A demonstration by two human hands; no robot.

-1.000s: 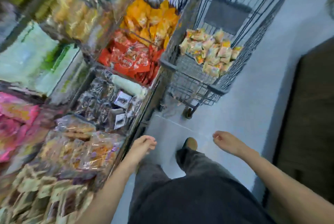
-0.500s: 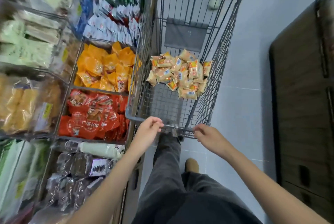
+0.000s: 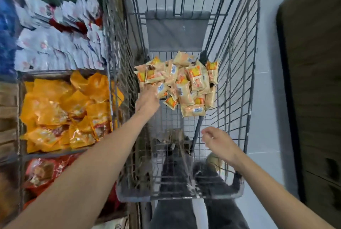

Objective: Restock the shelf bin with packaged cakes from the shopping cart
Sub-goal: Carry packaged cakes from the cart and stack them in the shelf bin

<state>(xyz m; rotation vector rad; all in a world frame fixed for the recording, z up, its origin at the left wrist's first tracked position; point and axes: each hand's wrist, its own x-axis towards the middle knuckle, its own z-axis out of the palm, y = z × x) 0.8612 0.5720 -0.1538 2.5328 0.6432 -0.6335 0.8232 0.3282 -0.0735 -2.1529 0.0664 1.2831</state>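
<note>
Mostly open wire floor in the near half of the shopping cart [image 3: 238,99]; the packaged cakes [image 3: 181,84] lie heaped at the far end, against the grey flap panel [image 3: 177,31]. Cart's left wall runs right beside the shelf bins, hardly any gap. Right wall borders pale floor tiles [image 3: 267,99], and a dark wooden cabinet [image 3: 313,99] closes in further right.

Shelf side, far to near: white and blue sachets [image 3: 55,44], then the bin of orange packets [image 3: 64,110], then red packets [image 3: 46,171] nearest. Whether the orange bin is the one to restock I cannot tell.

Left hand [image 3: 147,99] is reached deep into the cart, arm stretched long over the near rim, palm down, at the near-left edge of the cake heap. Fingers are lost among the wrappers and blurred; cannot tell if they are closed on a pack or only touching.

Right hand [image 3: 218,142] hovers above the cart's near-right part, fingers loosely curled and apart, holding nothing, clear of the wire.

Dark trousers [image 3: 173,210] and a shoe [image 3: 214,160] show through the mesh below.
</note>
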